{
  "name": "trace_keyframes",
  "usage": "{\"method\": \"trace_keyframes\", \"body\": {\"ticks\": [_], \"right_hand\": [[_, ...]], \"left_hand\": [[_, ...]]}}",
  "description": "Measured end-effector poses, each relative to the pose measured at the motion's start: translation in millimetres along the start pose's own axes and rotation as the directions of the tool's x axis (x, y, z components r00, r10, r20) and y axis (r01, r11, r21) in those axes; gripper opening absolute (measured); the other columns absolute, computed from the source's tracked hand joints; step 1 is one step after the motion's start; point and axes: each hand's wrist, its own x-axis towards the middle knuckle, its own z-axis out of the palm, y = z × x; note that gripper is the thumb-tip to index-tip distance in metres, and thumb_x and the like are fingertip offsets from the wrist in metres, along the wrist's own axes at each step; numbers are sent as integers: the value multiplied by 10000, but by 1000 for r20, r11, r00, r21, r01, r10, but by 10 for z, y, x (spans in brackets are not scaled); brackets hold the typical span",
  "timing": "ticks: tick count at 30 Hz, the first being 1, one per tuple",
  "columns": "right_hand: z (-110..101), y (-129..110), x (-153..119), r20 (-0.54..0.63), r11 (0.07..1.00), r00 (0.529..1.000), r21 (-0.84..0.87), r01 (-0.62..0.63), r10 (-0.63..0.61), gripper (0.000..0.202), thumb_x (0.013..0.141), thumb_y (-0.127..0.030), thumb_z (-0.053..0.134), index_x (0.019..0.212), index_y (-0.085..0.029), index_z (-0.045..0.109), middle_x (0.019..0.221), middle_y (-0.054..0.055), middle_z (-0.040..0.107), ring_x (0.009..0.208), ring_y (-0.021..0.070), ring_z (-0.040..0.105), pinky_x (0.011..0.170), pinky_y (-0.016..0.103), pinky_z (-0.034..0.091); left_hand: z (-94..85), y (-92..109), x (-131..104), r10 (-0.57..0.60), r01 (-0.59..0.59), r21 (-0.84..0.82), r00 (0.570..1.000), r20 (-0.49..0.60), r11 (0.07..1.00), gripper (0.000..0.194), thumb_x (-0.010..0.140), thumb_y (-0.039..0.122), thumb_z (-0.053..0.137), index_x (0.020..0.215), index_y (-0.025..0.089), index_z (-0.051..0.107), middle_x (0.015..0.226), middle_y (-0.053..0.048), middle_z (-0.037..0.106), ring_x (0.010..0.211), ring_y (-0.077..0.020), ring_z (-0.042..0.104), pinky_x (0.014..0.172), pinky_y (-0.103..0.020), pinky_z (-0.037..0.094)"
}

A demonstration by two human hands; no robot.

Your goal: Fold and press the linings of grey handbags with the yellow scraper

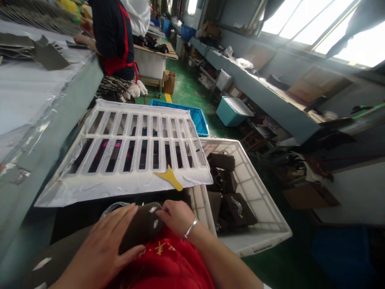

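Observation:
Across my lap lies a dark grey-brown panel [140,225] with small white patches on its surface. My left hand [104,243] rests on it, palm down, fingers stretched out. At the panel's right end, beside two white patches, my right hand [177,216] is closed with thumb and forefinger together; whatever is between them is hidden. A silver bracelet [191,228] circles the right wrist. Just beyond my hands is a white slotted rack [132,178], with a yellow forked flat tool [170,178] lying on its near edge.
To the right stands a white crate [264,216] holding several dark bag-like items [239,208]. Behind the rack is a blue crate [200,120]. A worktable [69,96] with stacked grey sheets [48,54] runs along the left, where another person [114,40] works. A teal box [231,112] sits on the floor.

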Motion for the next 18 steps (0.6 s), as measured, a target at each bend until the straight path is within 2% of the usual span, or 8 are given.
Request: {"method": "trace_keyframes", "body": {"ticks": [2,4,6,12,18], "right_hand": [[12,20,9,-11,1000,1000,-23,14,-14,270,830,-401,509,723,-179,619,681,16,623,619,124,522,540,238,254],[17,38,12,-6,999,1000,-30,19,-19,268,826,-399,513,723,-179,624,695,22,633,633,128,530,546,242,255],[13,51,9,1,999,1000,-26,25,-25,264,823,-400,517,726,-179,624,700,23,636,638,130,532,548,243,259],[-31,55,18,29,999,999,-18,41,-41,241,815,-388,529,732,-180,620,691,14,634,626,123,532,541,232,264],[-59,50,24,18,998,999,-43,36,-35,237,789,-394,535,694,-192,615,688,10,651,626,138,555,536,243,258]], "left_hand": [[168,124,230,55,-57,34,995,78,998,755,688,499,650,1318,187,376,1338,-109,464,1210,-294,425,1021,-435,327],[276,216,386,33,-40,47,990,141,998,765,654,471,679,1293,148,409,1308,-137,491,1178,-304,454,991,-446,355],[315,263,448,5,-13,50,987,159,999,754,638,449,690,1268,125,432,1275,-157,514,1148,-308,476,971,-455,367],[334,276,404,64,-68,96,997,44,993,621,735,495,579,1201,101,464,1183,-179,563,1060,-294,529,917,-444,401],[421,274,413,184,-159,226,979,-93,961,675,713,529,598,1196,86,435,1122,-164,582,1005,-280,546,875,-422,425]]}}
